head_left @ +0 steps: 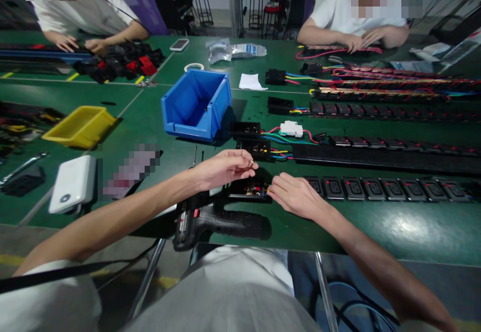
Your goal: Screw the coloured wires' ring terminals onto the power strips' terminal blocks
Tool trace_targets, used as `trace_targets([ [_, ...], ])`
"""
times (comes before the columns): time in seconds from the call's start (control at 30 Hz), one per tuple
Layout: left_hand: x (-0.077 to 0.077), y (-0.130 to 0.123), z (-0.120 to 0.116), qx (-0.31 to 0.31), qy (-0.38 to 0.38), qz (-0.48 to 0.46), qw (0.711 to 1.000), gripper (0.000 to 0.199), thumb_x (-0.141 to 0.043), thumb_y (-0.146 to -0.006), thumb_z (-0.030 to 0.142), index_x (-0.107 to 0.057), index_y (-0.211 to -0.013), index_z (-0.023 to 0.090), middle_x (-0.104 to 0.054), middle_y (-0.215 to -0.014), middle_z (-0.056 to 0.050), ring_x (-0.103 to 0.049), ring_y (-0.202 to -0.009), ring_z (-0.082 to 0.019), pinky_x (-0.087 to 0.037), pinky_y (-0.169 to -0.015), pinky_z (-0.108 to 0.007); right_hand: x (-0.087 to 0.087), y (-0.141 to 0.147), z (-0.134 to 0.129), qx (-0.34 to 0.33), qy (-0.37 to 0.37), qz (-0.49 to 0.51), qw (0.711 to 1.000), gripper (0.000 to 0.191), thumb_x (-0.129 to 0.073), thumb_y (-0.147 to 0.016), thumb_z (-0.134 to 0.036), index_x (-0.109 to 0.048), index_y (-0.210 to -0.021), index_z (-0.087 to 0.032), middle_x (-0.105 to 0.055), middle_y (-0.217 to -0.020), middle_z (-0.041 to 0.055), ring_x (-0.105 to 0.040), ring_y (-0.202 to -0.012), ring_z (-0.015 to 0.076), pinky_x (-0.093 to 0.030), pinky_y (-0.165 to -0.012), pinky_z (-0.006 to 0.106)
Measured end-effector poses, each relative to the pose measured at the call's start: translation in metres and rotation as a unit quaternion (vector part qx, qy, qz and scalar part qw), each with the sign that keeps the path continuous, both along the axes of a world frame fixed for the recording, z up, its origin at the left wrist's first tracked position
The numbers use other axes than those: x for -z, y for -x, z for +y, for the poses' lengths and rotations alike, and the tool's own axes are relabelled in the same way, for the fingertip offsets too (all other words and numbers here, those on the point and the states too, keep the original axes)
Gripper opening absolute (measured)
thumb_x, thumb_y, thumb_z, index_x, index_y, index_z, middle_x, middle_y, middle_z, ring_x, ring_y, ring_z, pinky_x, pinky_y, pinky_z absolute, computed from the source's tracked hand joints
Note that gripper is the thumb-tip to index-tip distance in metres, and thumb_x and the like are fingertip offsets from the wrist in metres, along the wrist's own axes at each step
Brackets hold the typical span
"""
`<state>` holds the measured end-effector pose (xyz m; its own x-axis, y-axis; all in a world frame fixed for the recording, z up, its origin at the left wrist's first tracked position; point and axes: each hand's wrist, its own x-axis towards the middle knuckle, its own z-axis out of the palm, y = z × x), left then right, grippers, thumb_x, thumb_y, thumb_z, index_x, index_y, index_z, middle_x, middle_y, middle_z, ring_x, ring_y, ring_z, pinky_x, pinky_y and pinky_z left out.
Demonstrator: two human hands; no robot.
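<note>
My left hand [229, 167] pinches a small brass-coloured screw [251, 163] between thumb and fingers, above a black junction box [248, 190]. Metal terminals show inside that open box. At its right end my right hand [291, 193] is closed, its fingertips on or beside the wires there; what they grip is mostly hidden. A strip of black outlet sockets [374, 190] runs rightward from behind my right hand. Below the box lies a black cordless screwdriver [218, 224] on its side.
A blue bin [188, 127], a yellow tray [80, 126], a white power bank [72, 184] and a blurred phone [131, 172] lie to the left. More wired strips [376, 157] stretch along the right. Two people work across the green table [376, 232].
</note>
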<state>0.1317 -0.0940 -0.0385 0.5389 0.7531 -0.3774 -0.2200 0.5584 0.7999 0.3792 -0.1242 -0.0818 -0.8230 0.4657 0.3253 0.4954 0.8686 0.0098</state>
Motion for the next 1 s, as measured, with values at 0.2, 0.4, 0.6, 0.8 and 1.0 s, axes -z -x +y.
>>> trace_targets([
  [0.2, 0.003, -0.002, -0.006, -0.056, 0.083, 0.002, 0.995, 0.019, -0.061, -0.078, 0.007, -0.067, -0.094, 0.016, -0.070, -0.086, -0.003, -0.064, -0.068, -0.007, -0.051, -0.061, -0.015, 0.000, 0.000, 0.000, -0.002, -0.001, 0.003, 1.000, 0.023, -0.042, -0.098, -0.025, -0.061, -0.089, -0.015, -0.054, -0.082, 0.0045, -0.041, -0.078, 0.0129, -0.024, -0.058, 0.028],
  [0.4, 0.009, -0.001, -0.007, -0.059, -0.015, 0.036, 0.997, 0.021, -0.073, -0.076, 0.014, -0.069, -0.097, 0.015, -0.072, -0.093, -0.005, -0.066, -0.075, -0.007, -0.051, -0.072, -0.017, 0.001, -0.001, 0.000, -0.001, -0.002, -0.001, 1.000, 0.023, -0.042, -0.098, -0.026, -0.061, -0.089, -0.015, -0.054, -0.081, 0.0048, -0.041, -0.079, 0.0130, -0.023, -0.059, 0.028],
  [0.6, 0.013, 0.004, -0.013, -0.009, -0.219, 0.135, 0.966, 0.024, -0.080, -0.069, 0.023, -0.066, -0.085, 0.012, -0.073, -0.086, -0.006, -0.066, -0.078, -0.010, -0.050, -0.076, -0.022, -0.001, 0.000, 0.000, -0.002, -0.005, 0.001, 1.000, 0.022, -0.043, -0.097, -0.025, -0.061, -0.088, -0.015, -0.054, -0.081, 0.0044, -0.041, -0.078, 0.0131, -0.023, -0.059, 0.028],
  [0.8, 0.020, 0.005, -0.018, 0.007, -0.255, 0.170, 0.952, 0.024, -0.078, -0.070, 0.026, -0.067, -0.085, 0.011, -0.066, -0.075, -0.002, -0.059, -0.066, -0.008, -0.048, -0.067, -0.021, -0.002, 0.002, -0.001, -0.001, -0.006, 0.002, 1.000, 0.023, -0.042, -0.097, -0.024, -0.060, -0.085, -0.015, -0.053, -0.079, 0.0047, -0.041, -0.078, 0.0130, -0.023, -0.058, 0.028],
  [1.0, 0.018, 0.006, -0.016, 0.012, -0.264, 0.166, 0.950, 0.024, -0.074, -0.076, 0.028, -0.071, -0.095, 0.014, -0.069, -0.086, -0.004, -0.062, -0.079, -0.010, -0.048, -0.075, -0.021, -0.002, 0.004, -0.003, 0.010, -0.005, -0.031, 0.999, 0.019, -0.045, -0.095, -0.020, -0.059, -0.082, -0.016, -0.053, -0.080, 0.0042, -0.041, -0.079, 0.0145, -0.023, -0.058, 0.029],
])
